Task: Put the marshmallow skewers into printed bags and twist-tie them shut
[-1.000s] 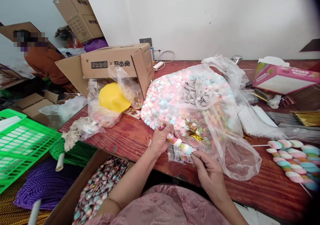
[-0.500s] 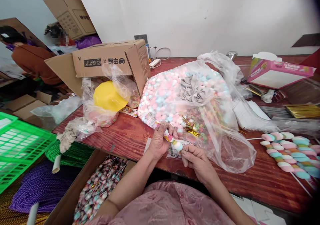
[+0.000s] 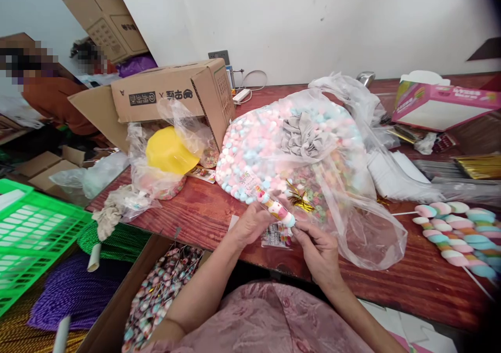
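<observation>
Red wooden bench point(image 3: 203, 212), near edge: my left hand point(image 3: 250, 225) and right hand point(image 3: 319, 248) both pinch a marshmallow skewer point(image 3: 274, 207) in printed wrap, held just above it—light, soft, squashable, best gripped at the ends, I judge.

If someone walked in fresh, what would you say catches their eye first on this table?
Probably the big clear bag of pink, blue and white marshmallows bulging at the middle of the red wooden table. Just in front of it, the left hand and right hand hold a marshmallow skewer in a printed sleeve. The yellow bowl to the left stands out too.
</observation>
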`<state>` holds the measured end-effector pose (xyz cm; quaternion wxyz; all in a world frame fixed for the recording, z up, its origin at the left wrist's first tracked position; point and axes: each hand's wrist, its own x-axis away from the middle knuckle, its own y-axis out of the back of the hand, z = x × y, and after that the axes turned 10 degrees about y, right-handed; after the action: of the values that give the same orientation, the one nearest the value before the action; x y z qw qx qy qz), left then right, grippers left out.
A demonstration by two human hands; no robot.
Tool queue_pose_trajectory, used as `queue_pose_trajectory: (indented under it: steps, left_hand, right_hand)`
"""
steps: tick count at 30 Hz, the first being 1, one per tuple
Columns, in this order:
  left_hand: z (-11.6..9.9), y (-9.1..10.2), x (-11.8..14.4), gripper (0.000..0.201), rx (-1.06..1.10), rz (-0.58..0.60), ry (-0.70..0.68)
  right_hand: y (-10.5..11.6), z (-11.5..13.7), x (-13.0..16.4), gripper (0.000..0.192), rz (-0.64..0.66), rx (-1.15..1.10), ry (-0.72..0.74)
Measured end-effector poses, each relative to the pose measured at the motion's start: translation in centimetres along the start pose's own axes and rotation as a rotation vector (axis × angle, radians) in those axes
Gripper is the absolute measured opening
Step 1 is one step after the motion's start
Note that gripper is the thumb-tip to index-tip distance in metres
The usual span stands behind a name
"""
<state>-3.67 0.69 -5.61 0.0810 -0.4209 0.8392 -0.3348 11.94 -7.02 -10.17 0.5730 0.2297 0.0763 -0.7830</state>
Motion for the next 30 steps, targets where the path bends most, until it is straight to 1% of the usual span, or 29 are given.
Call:
queue_pose_trajectory:
  steps: [2,4,5,7,9,10,13,15,19,21,24,27,30]
  left_hand:
    - [-1.0,0.5,-0.3,0.073,0.106,-0.028,-0.054]
    - [-1.9,0.9,-0.6,0.075,0.187,-0.058,-0.122]
    - [-2.2,0.9,-0.7,0.072,0.206,-0.068,-0.143]
    - [-2.5,0.6,-0.8,0.057,0.211,-0.084,-0.163]
    - [-2.1,0.0,-0.9,0.041,0.203,-0.104,-0.167]
    - [-1.7,-0.4,-0.9,0.037,0.202,-0.116,-0.166]
    - [-0.4,-1.6,-1.0,0.036,0.208,-0.149,-0.15]
    - [0.4,-2.2,-1.1,0.038,0.208,-0.145,-0.128]
    - [0.8,-2.7,-1.2,0.035,0.243,-0.131,-0.094]
    - [0.5,-2.5,-1.2,0.034,0.284,-0.167,-0.097]
    - [-0.1,-2.0,-1.2,0.035,0.359,-0.239,-0.122]
    - [0.0,-1.8,-1.3,0.034,0.391,-0.271,-0.116]
    - [0.9,-2.0,-1.3,0.04,0.385,-0.244,-0.06]
  right_hand:
    - [0.0,-0.2,0.4,0.015,-0.025,-0.026,-0.023]
    - [0.0,-0.6,0.7,0.016,-0.02,-0.019,-0.015]
    - [0.0,-0.8,0.9,0.017,-0.003,-0.007,-0.005]
    - [-0.1,-1.0,1.1,0.018,0.038,0.024,0.036]
    - [-0.1,-0.8,1.1,0.018,0.07,0.058,0.107]
    - [-0.2,-0.5,1.1,0.017,0.076,0.076,0.147]
    - [-0.6,0.8,0.7,0.01,0.079,0.121,0.221]
    - [-1.0,1.7,0.3,0.007,0.08,0.133,0.246]
    - [-1.3,2.4,-0.6,0.009,0.117,0.125,0.307]
    - [-0.8,2.3,-0.6,0.008,0.135,0.143,0.286]
    - [0.2,1.6,0.0,0.004,0.222,0.153,0.151]
    - [0.7,1.0,1.0,0.017,0.353,0.106,0.015]
    - [0.3,1.0,1.5,0.029,0.378,0.07,-0.045]
